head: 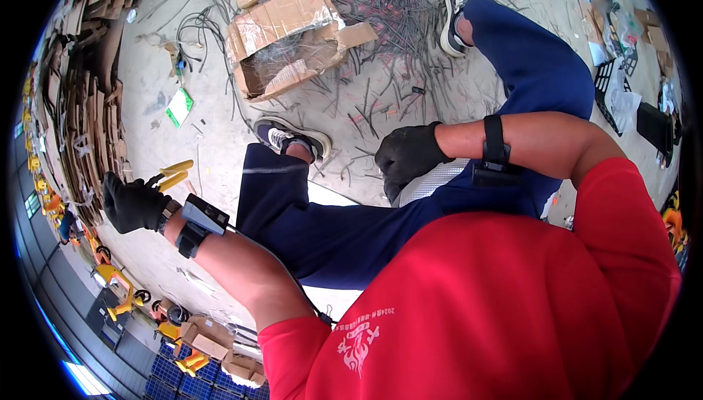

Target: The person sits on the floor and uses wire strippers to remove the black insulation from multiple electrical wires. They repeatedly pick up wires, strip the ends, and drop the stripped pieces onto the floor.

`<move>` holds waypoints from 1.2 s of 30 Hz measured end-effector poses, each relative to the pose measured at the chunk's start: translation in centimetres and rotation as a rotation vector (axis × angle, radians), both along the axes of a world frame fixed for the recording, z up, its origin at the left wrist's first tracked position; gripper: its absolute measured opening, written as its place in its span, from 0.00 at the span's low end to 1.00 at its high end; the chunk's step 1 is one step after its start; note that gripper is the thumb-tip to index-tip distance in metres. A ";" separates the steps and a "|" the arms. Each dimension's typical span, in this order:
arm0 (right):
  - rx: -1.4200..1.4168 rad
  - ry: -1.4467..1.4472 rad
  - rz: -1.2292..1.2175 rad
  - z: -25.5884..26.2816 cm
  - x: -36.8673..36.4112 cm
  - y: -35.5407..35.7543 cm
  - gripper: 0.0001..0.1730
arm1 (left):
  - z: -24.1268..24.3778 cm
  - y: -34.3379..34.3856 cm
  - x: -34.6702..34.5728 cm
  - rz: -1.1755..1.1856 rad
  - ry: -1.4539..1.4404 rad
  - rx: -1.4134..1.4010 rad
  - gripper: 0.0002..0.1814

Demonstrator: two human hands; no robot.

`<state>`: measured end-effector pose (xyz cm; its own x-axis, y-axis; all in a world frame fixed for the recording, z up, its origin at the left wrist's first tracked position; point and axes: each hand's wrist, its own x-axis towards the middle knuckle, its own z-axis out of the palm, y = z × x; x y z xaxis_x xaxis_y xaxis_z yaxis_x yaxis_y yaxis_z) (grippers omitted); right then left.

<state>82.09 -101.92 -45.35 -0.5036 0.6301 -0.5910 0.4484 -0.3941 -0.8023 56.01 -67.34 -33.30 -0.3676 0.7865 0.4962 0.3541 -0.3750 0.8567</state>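
My left hand (pixel 134 205), in a black glove, is stretched out to the far left. Its fingers are closed on a hand tool with yellow handles (pixel 177 175), likely pliers or cutters; the tool's head is mostly hidden. A thin pale strand (pixel 269 170) runs from near that hand across to my left trouser leg. My right hand (pixel 409 158), also black-gloved, hangs curled between my legs, beside a silvery textured sheet or pad (pixel 434 180). Its palm and most fingertips are hidden, so I cannot tell whether it holds anything.
An opened cardboard box (pixel 285 43) with clear plastic scraps stands ahead. Cut black cable pieces (pixel 384 10) litter the floor beyond and beside it. Flattened cardboard (pixel 88 114) is stacked at left, near a green-and-white packet (pixel 179 107). Black plastic parts (pixel 653 125) lie at right.
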 end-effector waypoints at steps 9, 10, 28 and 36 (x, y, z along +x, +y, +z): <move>0.573 -0.720 0.303 2.4 6.5 4.9 0.20 | 1.0 -2.1 3.5 -0.091 0.140 0.096 0.08; 0.621 -0.767 0.247 3.0 7.5 5.3 0.19 | 1.2 -2.9 4.0 -0.112 0.139 0.024 0.07; 0.758 0.359 -0.776 9.3 5.5 14.4 0.23 | -0.1 -10.4 13.7 -0.762 0.407 0.097 0.06; 0.784 0.213 -0.653 9.1 6.2 15.1 0.13 | 0.0 -12.0 14.7 -0.882 0.456 0.069 0.06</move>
<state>88.26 -86.80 -36.23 0.0276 0.9863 0.1628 0.1544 0.1567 -0.9755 70.70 -79.37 -33.32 0.5721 0.6504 0.4998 0.2143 -0.7067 0.6743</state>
